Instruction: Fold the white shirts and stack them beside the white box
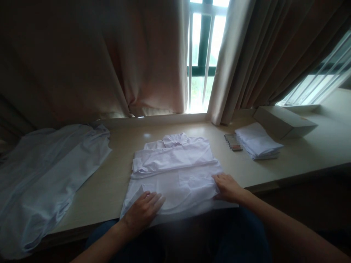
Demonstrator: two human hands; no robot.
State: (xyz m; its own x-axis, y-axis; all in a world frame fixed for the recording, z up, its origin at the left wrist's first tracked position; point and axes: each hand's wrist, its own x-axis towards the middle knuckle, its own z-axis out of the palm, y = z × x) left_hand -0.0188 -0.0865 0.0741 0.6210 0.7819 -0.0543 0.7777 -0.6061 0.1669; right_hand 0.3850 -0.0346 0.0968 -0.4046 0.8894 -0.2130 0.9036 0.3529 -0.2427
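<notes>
A white collared shirt [170, 160] lies partly folded in front of me, its collar at the far side. Across its upper half runs a folded band, and the near part looks loose and wrinkled. My left hand [145, 210] rests on the near left part of the cloth, fingers stretched over it and slightly blurred, beside a raised fold. At the right edge, my right hand [227, 187] has its fingers closed on the fabric, with the thumb side partly hidden. The shirt's near edge reaches the front of the table.
Unfolded white garments [55, 171] cover the left of the table [98, 193] and hang over its front edge. On the right are a blurred-out flat object [233, 142], a folded white stack [257, 140] and a box [286, 122]. Curtains [153, 54] hang behind.
</notes>
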